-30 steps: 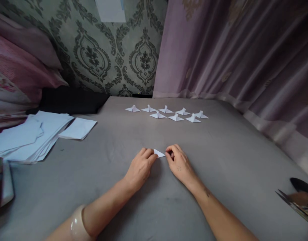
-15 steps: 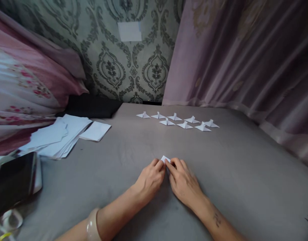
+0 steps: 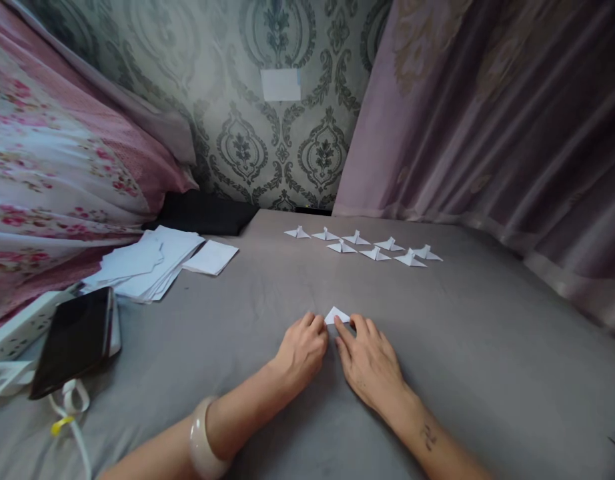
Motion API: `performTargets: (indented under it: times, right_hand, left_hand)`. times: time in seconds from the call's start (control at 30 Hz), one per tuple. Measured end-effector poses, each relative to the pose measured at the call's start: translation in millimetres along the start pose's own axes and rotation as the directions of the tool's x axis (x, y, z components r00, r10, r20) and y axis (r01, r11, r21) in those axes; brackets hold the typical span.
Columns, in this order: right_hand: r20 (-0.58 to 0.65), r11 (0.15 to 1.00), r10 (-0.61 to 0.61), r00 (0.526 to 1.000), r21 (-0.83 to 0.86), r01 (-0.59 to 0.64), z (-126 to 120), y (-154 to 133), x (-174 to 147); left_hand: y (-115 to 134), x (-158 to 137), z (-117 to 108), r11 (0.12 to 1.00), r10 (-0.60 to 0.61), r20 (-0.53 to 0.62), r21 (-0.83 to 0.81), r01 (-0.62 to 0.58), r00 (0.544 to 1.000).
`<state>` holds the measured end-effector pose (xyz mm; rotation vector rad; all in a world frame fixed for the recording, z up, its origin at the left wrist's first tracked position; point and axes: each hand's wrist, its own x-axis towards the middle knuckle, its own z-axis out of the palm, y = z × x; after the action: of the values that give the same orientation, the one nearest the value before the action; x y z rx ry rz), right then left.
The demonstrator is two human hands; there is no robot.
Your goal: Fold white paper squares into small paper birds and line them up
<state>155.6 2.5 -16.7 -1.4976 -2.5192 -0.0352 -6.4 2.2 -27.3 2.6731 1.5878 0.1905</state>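
Observation:
A small folded white paper [image 3: 335, 313], its upper part a pointed triangle, lies on the grey cloth surface between my hands. My left hand [image 3: 302, 347] is closed, with its fingertips pinching the paper's left corner. From the right, my right hand [image 3: 371, 363] presses its index finger on the paper's front, while its other fingers curl at the right corner. The paper's lower edge is partly hidden by my fingers. Beyond it stand several small folded white paper figures [image 3: 341, 247] with spread wing-like points, in two rough rows.
To the left lie a loose pile of white paper sheets [image 3: 137, 267] and a neater small stack [image 3: 211, 257]. Nearer are a dark phone [image 3: 73, 340], a white power strip [image 3: 30, 325] and a white cable [image 3: 77, 433]. A black folded item [image 3: 207, 215] rests at the back by the wall.
The view has turned slightly left, so more of the phone and power strip shows. My hands have parted a little, and more of the folded paper is visible between them.

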Motion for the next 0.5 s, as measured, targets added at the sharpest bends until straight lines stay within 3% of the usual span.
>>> performTargets:
  times: [0.27,0.5]
  right_hand:
    - [-0.009,0.999,0.043,0.999,0.000,-0.043,-8.0,-6.6,1.2]
    - [0.000,0.948,0.180,0.984,0.266,-0.174,-3.9,7.3,14.0]
  left_hand:
    - [-3.8,-0.8,-17.2,0.983,-0.063,-0.039,-0.177,0.055,0.997]
    - [-11.4,19.5,-9.9,0.932,-0.232,-0.120,-0.310,0.186,0.965]
